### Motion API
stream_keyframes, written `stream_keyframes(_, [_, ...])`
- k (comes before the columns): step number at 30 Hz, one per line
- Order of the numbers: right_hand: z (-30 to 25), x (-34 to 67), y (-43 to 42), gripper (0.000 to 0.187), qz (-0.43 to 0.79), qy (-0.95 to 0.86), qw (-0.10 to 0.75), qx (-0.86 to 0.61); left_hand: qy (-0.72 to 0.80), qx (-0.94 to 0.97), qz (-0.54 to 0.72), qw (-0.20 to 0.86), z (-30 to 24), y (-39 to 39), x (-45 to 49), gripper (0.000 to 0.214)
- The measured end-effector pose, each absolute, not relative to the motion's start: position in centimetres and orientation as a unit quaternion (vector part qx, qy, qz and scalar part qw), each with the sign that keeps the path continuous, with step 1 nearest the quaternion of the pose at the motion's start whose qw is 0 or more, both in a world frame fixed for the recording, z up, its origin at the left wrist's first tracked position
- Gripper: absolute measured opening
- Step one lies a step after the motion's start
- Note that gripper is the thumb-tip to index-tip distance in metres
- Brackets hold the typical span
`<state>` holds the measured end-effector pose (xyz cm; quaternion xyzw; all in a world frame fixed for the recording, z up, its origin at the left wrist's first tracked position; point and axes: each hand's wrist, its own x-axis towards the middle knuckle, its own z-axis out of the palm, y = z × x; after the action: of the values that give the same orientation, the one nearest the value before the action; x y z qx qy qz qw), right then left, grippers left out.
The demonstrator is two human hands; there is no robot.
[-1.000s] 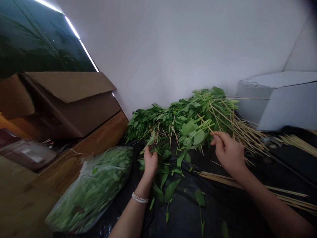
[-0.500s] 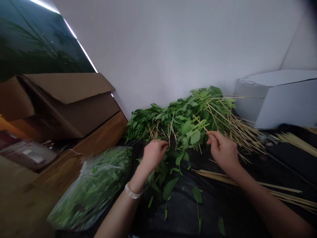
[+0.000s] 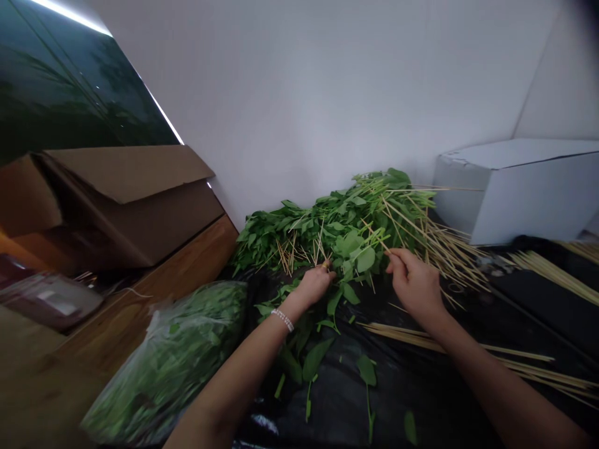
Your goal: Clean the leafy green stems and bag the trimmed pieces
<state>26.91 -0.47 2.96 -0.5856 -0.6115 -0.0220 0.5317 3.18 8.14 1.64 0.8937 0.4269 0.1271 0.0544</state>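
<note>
On black sheet [image 3: 421, 386]: two hands; left hand [image 3: 316, 284] fingers in leaf pile [image 3: 337, 231], right hand [image 3: 414, 284] pinching skewer [image 3: 380, 240].

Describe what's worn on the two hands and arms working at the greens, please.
Both forearms are bare, with no sleeves or gloves in view. The left hand has a thin band of small pale beads round the wrist and what looks like a gold ring on one finger. The right hand shows no jewellery or watch.
</note>
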Motion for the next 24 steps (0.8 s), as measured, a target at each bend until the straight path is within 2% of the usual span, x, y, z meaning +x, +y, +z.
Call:
stream_keyframes(7, [3.1, 26.8, -0.6, 0.025, -0.007, -0.61, 0.533, -0.586, 0.414, 0.893, 0.162, 0.075, 2.1, 8.1, 3.6, 0.013])
stream_keyframes(13, [3.0, 27.1, -0.3, 0.024, -0.013, -0.595, 0.55, -0.586, 0.438, 0.862, 0.229, 0.117, 5.2, 8.4, 2.1, 0.019])
stream_keyframes(19, [3.0, 26.9, -0.2, 0.021, -0.008, -0.595, 0.561, -0.576, 0.452, 0.88, 0.102, 0.106, 6.6, 7.7, 1.0, 0.016])
stream_keyframes(24, [2.8, 27.1, 0.1, 0.021, -0.004, -0.59, 0.569, -0.574, 0.439, 0.896, 0.038, 0.057, 4.1, 7.0, 4.0, 0.032])
